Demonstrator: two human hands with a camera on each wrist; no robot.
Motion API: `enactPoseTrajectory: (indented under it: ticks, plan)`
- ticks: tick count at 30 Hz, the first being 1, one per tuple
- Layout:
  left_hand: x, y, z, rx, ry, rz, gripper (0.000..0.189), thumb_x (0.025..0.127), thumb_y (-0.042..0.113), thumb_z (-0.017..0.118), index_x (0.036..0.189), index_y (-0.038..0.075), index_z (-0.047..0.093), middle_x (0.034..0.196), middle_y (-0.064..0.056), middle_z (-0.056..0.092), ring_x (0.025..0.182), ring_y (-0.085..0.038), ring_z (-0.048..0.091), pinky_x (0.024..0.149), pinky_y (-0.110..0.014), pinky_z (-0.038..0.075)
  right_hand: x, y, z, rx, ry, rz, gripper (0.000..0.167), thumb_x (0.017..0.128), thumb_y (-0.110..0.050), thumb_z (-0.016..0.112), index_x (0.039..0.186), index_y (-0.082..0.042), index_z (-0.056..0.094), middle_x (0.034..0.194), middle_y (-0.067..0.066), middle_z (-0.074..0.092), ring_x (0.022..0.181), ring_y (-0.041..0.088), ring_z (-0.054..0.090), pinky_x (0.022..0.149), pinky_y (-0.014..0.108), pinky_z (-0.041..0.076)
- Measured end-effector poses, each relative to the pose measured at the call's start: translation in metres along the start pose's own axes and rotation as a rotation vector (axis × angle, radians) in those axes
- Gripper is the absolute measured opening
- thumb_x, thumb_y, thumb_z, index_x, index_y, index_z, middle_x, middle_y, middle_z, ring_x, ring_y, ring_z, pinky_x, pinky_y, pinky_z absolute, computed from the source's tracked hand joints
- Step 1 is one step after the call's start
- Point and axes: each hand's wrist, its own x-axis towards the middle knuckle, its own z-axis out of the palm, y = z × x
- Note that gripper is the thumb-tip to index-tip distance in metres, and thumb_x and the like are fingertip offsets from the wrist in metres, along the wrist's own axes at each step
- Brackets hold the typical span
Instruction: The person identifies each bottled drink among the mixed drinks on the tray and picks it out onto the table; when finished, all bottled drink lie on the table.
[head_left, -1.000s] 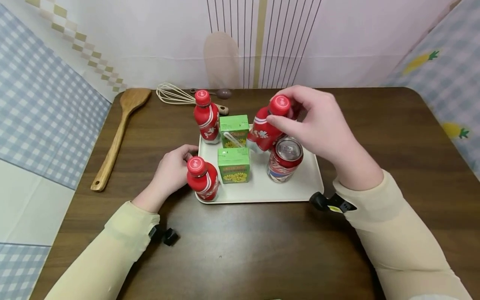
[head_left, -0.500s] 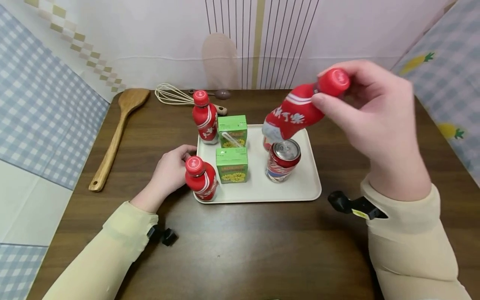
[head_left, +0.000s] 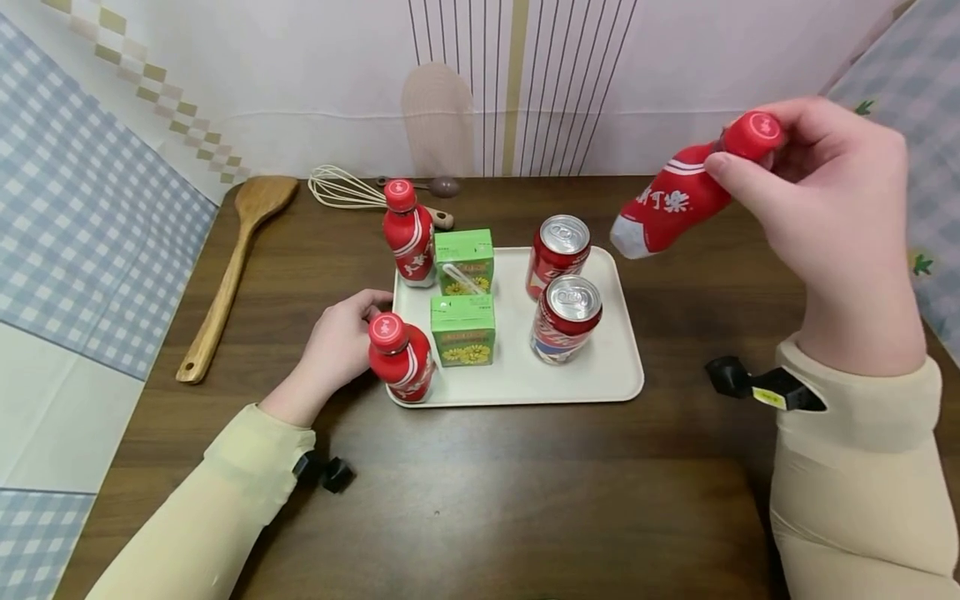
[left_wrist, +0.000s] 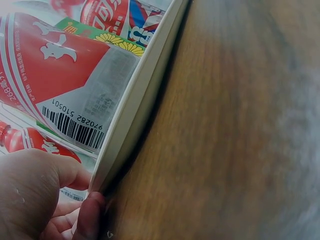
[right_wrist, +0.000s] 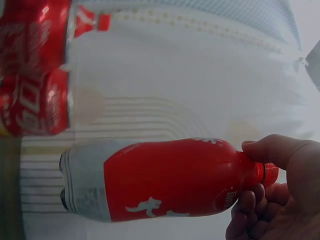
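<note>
High at the right of the head view, my right hand [head_left: 843,200] grips a red plastic bottle [head_left: 686,196] by its neck, tilted with its white base toward the tray. My left hand [head_left: 339,340] pinches the left rim of a white tray [head_left: 525,392]; the left wrist view shows thumb and fingers [left_wrist: 90,215] at that rim. Two matching red bottles stand at the tray's left, one near [head_left: 405,367] and one far [head_left: 409,246]. Beside them are two green drink cartons, one in front [head_left: 463,337] and one behind [head_left: 463,250]. Right of these stand two red cans, front [head_left: 564,325] and rear [head_left: 555,258].
A wooden spatula [head_left: 236,275] lies on the left of the brown table [head_left: 525,500]. Behind the tray are a whisk [head_left: 348,187] and a small dark-ended spoon [head_left: 442,187]. A cloth-covered wall [head_left: 315,83] rises at the table's back edge.
My right hand has lifted the red bottle off the tray's back right area and carried it rightward, uncovering the rear can. My left hand stays at the tray rim.
</note>
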Motion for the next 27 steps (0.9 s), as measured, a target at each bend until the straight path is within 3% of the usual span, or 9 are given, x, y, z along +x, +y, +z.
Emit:
enactPoseTrajectory:
  ticks: [6,12,16,27]
  plan:
    - [-0.001,-0.004,0.001,0.011,0.008,-0.004,0.046,0.092,0.021,0.069,0.135,0.007,0.064,0.094,-0.011,0.067,0.082,-0.026,0.061,0.075,-0.038,0.047,0.015,0.026,-0.003,-0.239,-0.091,0.147,0.019,0.088,-0.02,0.079,0.106,-0.022,0.074,0.087,-0.014,0.064,0.078,0.007,0.054,0.068,0.017,0.043]
    - [0.0,-0.003,0.001,0.008,0.001,-0.002,0.046,0.092,0.021,0.069,0.136,0.006,0.064,0.094,-0.012,0.067,0.081,-0.026,0.061,0.074,-0.038,0.047,0.026,0.051,-0.005,-0.316,-0.212,0.271,0.02,0.091,-0.028,0.077,0.108,-0.021,0.071,0.087,-0.011,0.061,0.082,0.01,0.051,0.064,0.016,0.043]
    - [0.001,-0.001,0.001,0.016,0.001,0.0,0.046,0.092,0.021,0.069,0.135,0.006,0.064,0.095,-0.011,0.067,0.08,-0.026,0.061,0.073,-0.038,0.047,0.03,0.065,-0.007,-0.345,-0.243,0.324,0.022,0.091,-0.031,0.077,0.109,-0.021,0.07,0.088,-0.011,0.06,0.084,0.01,0.05,0.064,0.017,0.043]
    - [0.0,0.0,0.001,0.021,0.004,-0.009,0.047,0.091,0.021,0.068,0.135,0.006,0.064,0.094,-0.01,0.066,0.081,-0.026,0.061,0.073,-0.037,0.046,0.037,0.095,-0.006,-0.488,-0.334,0.341,0.041,0.093,-0.045,0.072,0.119,-0.015,0.066,0.095,-0.005,0.059,0.089,0.016,0.05,0.068,0.024,0.044]
